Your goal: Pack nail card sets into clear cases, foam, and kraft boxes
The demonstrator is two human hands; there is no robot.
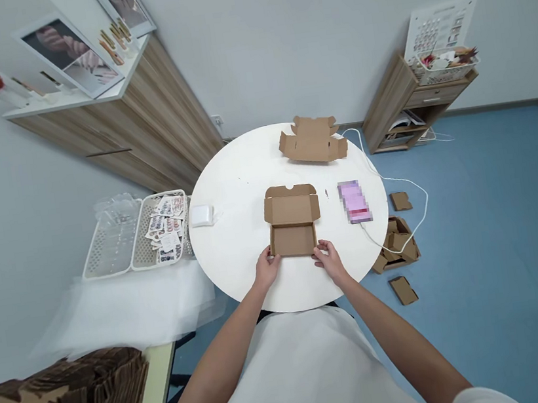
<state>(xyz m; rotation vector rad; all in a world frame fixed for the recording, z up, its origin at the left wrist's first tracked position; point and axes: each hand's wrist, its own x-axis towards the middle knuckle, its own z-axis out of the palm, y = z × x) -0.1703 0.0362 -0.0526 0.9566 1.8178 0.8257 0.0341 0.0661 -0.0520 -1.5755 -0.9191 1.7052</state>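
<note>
A brown cardboard box (294, 239) stands on the white round table (237, 258), its lid (292, 209) raised and folded back away from me. My left hand (267, 269) grips the box's near left corner, fingers along the side and thumb at the front. At the near right corner, my right hand (329, 261) holds the box the same way. The inside of the box shows bare cardboard. Farther back on the table lies an unfolded flat cardboard box (314, 140), its flaps spread.
Right of the box lies a pixelated pink phone (355, 202) with a white cable (402, 180) running off the table. A stack of white packets (202, 215) sits at the left edge. Baskets (140, 245) stand beyond it. Small boxes (403, 290) lie on the floor, right.
</note>
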